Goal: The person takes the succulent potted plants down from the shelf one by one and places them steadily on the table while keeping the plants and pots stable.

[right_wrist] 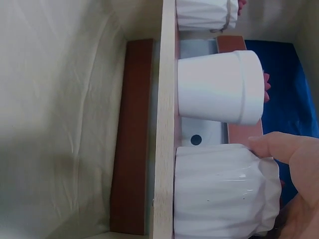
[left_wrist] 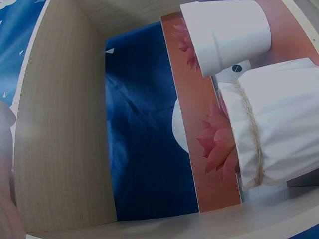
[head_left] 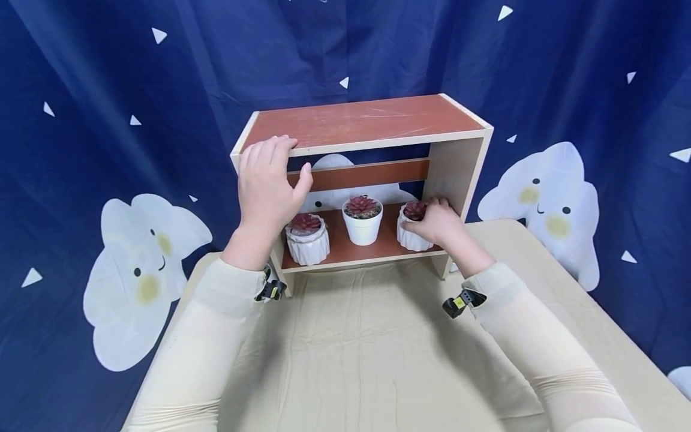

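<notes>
- Left hand (head_left: 264, 186) rests on the top front edge of the shelf (head_left: 361, 120), near its left end, thumb spread from the fingers; we read the shelf as stiff.
- Left pot (head_left: 309, 247), tied with twine (left_wrist: 255, 134), stands on the lower board (head_left: 337, 243); smooth, tapered middle pot (head_left: 363, 229) stands apart from it.
- Right pot (head_left: 411, 240), fluted and glossy, is at the board's right end; right hand (head_left: 442, 225) grips it near the rim.
- We'd guess light, rigid, slippery, maybe brittle; we'd hold the ribbed wall, off the red plant (head_left: 414, 210).
</notes>
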A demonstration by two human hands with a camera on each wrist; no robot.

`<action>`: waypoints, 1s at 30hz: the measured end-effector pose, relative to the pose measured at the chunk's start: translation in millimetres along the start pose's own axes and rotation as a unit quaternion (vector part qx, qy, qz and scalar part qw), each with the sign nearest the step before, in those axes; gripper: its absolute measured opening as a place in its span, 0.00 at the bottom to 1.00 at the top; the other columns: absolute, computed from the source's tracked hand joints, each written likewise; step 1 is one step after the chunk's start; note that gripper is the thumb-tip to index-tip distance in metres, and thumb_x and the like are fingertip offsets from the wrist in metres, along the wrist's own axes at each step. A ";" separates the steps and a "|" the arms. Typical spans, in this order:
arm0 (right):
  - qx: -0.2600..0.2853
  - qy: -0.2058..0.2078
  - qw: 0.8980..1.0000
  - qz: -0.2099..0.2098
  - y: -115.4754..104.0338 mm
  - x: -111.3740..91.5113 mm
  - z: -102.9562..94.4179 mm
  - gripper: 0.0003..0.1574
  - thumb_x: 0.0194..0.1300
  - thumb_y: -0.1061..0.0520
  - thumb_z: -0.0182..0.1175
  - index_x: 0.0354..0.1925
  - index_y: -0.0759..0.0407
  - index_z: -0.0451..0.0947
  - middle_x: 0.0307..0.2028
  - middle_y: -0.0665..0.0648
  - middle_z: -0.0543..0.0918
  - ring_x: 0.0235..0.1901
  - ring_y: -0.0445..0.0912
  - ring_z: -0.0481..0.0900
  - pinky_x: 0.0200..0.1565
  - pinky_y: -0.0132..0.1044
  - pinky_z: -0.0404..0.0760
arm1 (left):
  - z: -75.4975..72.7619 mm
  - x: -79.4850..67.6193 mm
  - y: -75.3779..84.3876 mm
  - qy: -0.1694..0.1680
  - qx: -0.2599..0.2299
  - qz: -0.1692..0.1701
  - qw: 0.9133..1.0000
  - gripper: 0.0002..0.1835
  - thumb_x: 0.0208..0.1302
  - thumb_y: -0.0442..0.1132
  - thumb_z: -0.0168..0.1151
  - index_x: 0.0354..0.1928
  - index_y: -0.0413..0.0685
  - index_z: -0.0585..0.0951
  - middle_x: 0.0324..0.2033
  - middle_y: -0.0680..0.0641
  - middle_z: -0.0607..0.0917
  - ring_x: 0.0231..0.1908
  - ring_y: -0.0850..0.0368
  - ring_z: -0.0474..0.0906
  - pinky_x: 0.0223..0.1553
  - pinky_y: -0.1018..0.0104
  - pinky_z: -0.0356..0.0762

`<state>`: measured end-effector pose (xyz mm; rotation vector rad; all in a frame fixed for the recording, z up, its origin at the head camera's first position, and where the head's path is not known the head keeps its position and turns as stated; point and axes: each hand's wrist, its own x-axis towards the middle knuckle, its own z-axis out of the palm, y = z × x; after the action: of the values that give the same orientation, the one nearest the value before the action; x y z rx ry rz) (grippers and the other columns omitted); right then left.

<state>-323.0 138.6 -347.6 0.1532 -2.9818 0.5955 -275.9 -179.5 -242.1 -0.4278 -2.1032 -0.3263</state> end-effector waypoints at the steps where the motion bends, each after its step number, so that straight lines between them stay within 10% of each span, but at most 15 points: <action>1: 0.003 -0.001 1.000 0.000 0.0 -0.1 0.0 0.58 0.59 0.35 0.63 0.63 0.82 0.60 0.60 0.78 0.67 0.58 0.66 0.67 0.62 0.59 0.70 | 0.1 -0.1 0.1 -0.001 0.001 -0.001 1.000 0.27 0.67 0.53 0.53 0.60 0.43 0.78 0.59 0.42 0.80 0.60 0.43 0.73 0.66 0.51 0.62; 30: 0.095 -0.010 0.995 0.036 6.6 4.0 7.9 0.63 0.56 0.36 0.68 0.65 0.81 0.53 0.60 0.78 0.64 0.57 0.64 0.69 0.63 0.54 0.70 | 0.2 -0.5 0.2 0.008 -0.001 0.003 1.000 0.27 0.66 0.52 0.53 0.59 0.42 0.78 0.59 0.42 0.80 0.60 0.42 0.73 0.67 0.51 0.62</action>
<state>-328.4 141.3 -356.9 0.0652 -2.9564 0.8914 -275.7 -179.4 -242.6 -0.4320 -2.0859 -0.3268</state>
